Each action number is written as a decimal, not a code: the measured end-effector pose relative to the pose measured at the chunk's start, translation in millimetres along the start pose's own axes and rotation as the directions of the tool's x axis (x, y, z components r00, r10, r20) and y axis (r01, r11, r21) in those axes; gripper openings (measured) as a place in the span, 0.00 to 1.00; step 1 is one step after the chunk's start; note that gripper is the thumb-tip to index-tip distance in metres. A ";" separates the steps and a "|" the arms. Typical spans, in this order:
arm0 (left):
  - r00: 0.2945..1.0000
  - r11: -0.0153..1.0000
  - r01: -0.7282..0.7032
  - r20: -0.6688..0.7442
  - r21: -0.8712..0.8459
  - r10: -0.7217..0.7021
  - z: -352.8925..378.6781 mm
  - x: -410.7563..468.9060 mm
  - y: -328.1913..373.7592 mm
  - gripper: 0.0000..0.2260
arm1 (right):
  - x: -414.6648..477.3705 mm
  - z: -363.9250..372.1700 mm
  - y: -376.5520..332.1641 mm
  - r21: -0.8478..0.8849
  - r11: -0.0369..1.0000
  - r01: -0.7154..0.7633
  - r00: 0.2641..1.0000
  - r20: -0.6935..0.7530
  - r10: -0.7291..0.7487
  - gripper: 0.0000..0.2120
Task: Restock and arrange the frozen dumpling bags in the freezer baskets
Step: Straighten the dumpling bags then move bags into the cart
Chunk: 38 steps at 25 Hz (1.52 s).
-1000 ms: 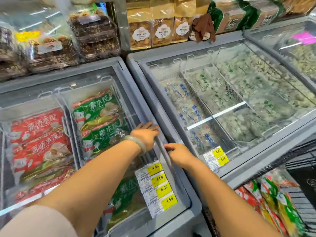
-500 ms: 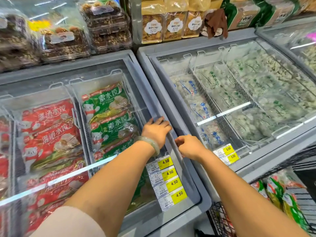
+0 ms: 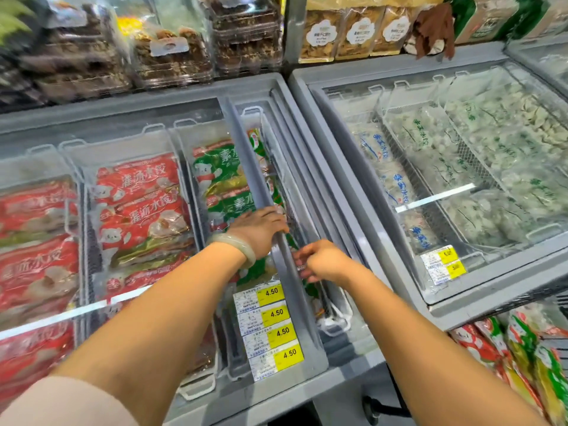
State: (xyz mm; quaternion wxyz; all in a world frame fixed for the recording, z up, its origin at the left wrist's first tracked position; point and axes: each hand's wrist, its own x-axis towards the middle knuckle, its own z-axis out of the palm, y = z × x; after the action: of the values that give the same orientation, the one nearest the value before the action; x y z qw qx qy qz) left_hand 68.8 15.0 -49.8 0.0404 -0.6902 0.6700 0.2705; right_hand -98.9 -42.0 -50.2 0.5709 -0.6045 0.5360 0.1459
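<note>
The left chest freezer holds white wire baskets of red dumpling bags (image 3: 138, 192) and green dumpling bags (image 3: 224, 170) under a sliding glass lid (image 3: 246, 155). The lid stands partly slid to the left, so a narrow gap shows the rightmost basket (image 3: 335, 321) with green bags inside. My left hand (image 3: 261, 229), with a pale bangle on the wrist, grips the lid's grey right edge bar from the left. My right hand (image 3: 322, 262) has its fingers curled against the same bar from the right, over the gap.
Yellow 4.50 price labels (image 3: 270, 327) are stuck on the lid near the front. A second closed freezer (image 3: 461, 179) with pale dumpling bags stands to the right. Loose red and green bags (image 3: 522, 348) lie in a cart at lower right. Packaged goods (image 3: 172, 56) line the shelf behind.
The freezer lid has slid left under both hands, opening a gap over the rightmost basket. The view has shifted closer and a little to the right.
</note>
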 end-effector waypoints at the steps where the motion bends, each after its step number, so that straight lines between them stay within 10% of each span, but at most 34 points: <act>1: 1.000 1.000 0.000 -0.019 -0.022 -0.001 4.2 -18.0 -11.7 0.27 | -1.5 16.2 -9.7 -0.028 1.000 -0.002 0.999 0.034 0.003 0.16; 23: 0.843 0.872 0.467 -0.223 -0.146 -0.489 121.5 -360.5 -258.9 0.30 | -48.3 393.7 -142.7 -0.426 0.819 0.385 0.888 0.412 -0.203 0.26; 38: 0.602 0.695 0.709 -0.410 -0.123 -0.686 180.3 -472.4 -317.6 0.23 | -45.1 499.5 -176.7 -0.567 0.719 0.401 0.892 0.419 -0.168 0.22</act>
State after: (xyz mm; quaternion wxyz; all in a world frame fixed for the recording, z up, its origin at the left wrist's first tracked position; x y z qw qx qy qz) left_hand 332.7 548.4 -98.6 0.0139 -0.9362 0.3461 0.0585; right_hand 245.4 362.6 -73.0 0.4290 -0.8040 0.2465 0.3299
